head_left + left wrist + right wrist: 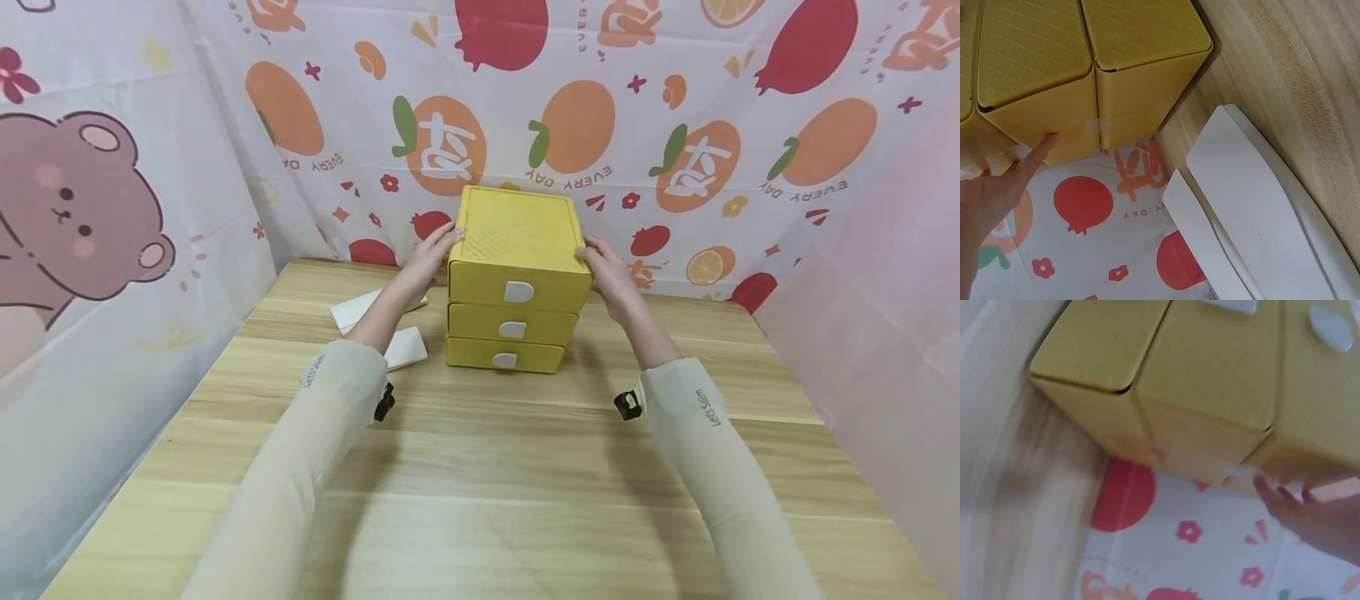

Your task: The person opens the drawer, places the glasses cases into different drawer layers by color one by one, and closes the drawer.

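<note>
A yellow three-drawer storage box [517, 225] with white tab handles stands upright toward the back of the table. My left hand [427, 262] lies along its left side near the top; in the left wrist view its extended index finger touches the side wall. On the opposite side, my right hand [615, 279] has its thumb at the upper edge and its fingers against the side. The right wrist view is blurred, with the right hand [1310, 515] beside the box's upper part. Part of each hand's fingers is hidden.
White flat pieces [1254, 212] lie on the wooden table [495, 467] left of the box, partly covered by my left forearm in the head view. A fruit-print cloth [510, 108] hangs close behind the box. Printed cloth [82, 350] also hangs along the left side.
</note>
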### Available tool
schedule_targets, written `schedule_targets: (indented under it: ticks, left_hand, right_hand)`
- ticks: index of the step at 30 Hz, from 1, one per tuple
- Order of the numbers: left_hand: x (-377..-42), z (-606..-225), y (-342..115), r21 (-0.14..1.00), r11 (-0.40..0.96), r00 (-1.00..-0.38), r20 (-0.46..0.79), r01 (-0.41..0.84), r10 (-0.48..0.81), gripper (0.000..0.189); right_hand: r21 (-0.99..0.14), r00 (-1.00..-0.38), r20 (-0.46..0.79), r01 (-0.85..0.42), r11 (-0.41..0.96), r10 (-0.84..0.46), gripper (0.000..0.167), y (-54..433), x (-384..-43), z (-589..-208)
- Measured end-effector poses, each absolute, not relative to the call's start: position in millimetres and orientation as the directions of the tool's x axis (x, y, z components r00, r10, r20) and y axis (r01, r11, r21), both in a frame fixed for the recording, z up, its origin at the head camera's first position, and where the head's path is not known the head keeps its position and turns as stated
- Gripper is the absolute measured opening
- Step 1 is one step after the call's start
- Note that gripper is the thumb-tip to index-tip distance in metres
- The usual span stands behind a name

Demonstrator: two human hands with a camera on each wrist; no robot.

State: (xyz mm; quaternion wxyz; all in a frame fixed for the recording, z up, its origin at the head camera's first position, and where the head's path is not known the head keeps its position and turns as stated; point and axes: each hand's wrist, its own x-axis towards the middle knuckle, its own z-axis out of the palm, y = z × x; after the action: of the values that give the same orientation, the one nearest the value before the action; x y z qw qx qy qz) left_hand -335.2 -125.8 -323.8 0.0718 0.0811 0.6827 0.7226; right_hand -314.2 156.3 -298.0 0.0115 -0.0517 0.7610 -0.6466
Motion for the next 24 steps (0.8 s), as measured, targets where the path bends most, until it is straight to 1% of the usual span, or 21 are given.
schedule_targets:
  ticks: [2, 4, 8, 14, 16, 18, 19, 21, 23, 24]
  left_hand:
    - [-336, -325, -125, 0.998, -0.068, -0.976, 0.018, 0.003, 0.217, 0.064]
    - [-336, -325, -124, 0.997, -0.077, -0.976, 0.018, 0.002, 0.217, 0.064]
    - [-336, -325, -123, 0.996, -0.091, -0.979, 0.022, 0.004, 0.202, 0.063]
    - [-327, -323, -118, 0.984, -0.176, -0.992, 0.024, 0.002, 0.125, 0.06]
    - [-318, -321, -115, 0.98, -0.2, -0.998, 0.018, 0.004, 0.067, 0.058]
    - [-309, -322, -112, 0.967, -0.256, -1.0, -0.016, -0.009, -0.026, 0.053]
    - [-305, -323, -110, 0.955, -0.296, -0.995, -0.045, -0.017, -0.088, 0.047]
    - [-299, -329, -105, 0.914, -0.405, -0.965, -0.134, -0.032, -0.227, 0.033]
    - [-296, -339, -99, 0.842, -0.54, -0.905, -0.233, -0.006, -0.355, 0.018]
    - [-293, -344, -97, 0.787, -0.617, -0.881, -0.292, -0.001, -0.372, 0.012]
  right_hand:
    - [-0.992, -0.989, -0.018, 0.0, 0.123, -0.148, 0.058, 160, -317, -301]
    - [-0.996, -0.985, -0.036, 0.021, 0.089, -0.169, 0.059, 161, -319, -305]
    - [-0.999, -0.984, -0.015, 0.008, 0.037, -0.175, 0.061, 161, -320, -311]
    - [-0.999, -0.987, -0.001, -0.005, 0.036, -0.16, 0.062, 158, -320, -310]
    - [-0.999, -0.987, -0.002, -0.005, 0.041, -0.159, 0.061, 158, -320, -310]
    - [-0.999, -0.986, -0.001, -0.006, 0.043, -0.164, 0.061, 158, -320, -310]
    - [-0.999, -0.986, -0.002, -0.006, 0.043, -0.168, 0.061, 159, -320, -310]
    - [-0.999, -0.985, -0.001, -0.006, 0.04, -0.172, 0.061, 159, -320, -310]
    - [-0.999, -0.985, 0.001, -0.008, 0.038, -0.174, 0.061, 159, -320, -310]
    - [-0.999, -0.984, 0.003, -0.01, 0.036, -0.176, 0.061, 159, -320, -310]
